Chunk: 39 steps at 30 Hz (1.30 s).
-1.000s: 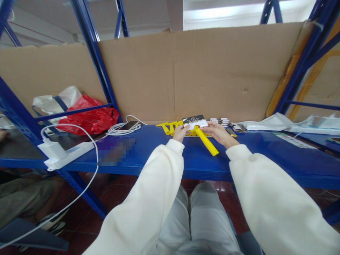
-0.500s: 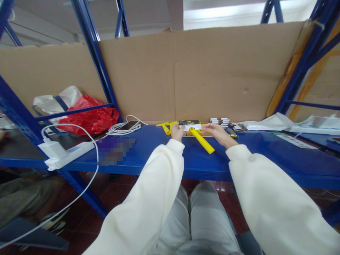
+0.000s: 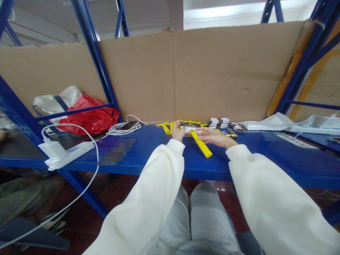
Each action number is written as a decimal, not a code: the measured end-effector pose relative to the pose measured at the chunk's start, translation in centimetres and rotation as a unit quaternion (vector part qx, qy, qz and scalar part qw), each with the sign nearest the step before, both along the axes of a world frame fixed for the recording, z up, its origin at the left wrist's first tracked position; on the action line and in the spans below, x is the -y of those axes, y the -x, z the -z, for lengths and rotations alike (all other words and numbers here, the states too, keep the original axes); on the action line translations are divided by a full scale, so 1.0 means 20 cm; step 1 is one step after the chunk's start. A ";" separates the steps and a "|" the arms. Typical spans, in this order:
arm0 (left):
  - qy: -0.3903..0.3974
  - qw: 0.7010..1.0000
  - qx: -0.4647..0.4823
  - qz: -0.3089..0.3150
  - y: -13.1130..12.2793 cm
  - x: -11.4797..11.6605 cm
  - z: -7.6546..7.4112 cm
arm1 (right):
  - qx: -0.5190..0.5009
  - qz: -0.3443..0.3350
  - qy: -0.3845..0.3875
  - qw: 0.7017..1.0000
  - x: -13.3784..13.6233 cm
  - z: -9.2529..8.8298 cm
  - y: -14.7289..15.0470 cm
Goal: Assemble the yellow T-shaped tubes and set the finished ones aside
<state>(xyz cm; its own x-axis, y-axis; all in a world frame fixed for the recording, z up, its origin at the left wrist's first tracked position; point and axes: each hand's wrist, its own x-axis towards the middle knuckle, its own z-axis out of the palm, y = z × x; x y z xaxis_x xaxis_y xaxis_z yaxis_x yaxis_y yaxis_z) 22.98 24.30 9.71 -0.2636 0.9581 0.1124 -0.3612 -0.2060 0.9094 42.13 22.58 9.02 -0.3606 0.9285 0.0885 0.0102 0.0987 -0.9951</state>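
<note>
My left hand [image 3: 177,132] grips the left end of a yellow-handled T-shaped tool, probably a scraper [image 3: 204,147], above the blue shelf. A black-and-white card or sleeve [image 3: 189,127] covers its wide head, and its handle slants down toward me on the right. Stretched out behind the handle, the fingers of my right hand [image 3: 216,137] lie at the right end of the head; contact there is hard to make out. More yellow T-shaped tools [image 3: 166,129] lie just behind and to the left of my hands.
Stacked black-and-white packets [image 3: 219,123] lie behind my right hand, near a yellow-and-black cutter [image 3: 232,133]. A phone [image 3: 130,125] rests by a coiled white cable [image 3: 123,129]. Farther left are a power strip [image 3: 75,153] and a red bag [image 3: 90,113]. Cardboard [image 3: 212,71] walls the back.
The tool has turned a little, its handle end swinging left and toward me. My right fingers have spread out and shifted left along the head. My left hand keeps its grip.
</note>
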 end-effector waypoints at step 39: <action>-0.163 0.909 -0.377 0.067 0.00 0.01 0.07 | 0.483 0.300 -0.392 0.724 0.09 -0.21 -0.38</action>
<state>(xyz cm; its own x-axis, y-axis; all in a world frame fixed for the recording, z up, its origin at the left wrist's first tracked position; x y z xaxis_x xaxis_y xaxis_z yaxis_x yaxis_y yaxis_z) 23.02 24.18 8.35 0.1229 0.8591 0.4968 0.2977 -0.5094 0.8074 49.67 20.80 13.13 -0.1579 0.7450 0.6481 0.9380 0.3183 -0.1374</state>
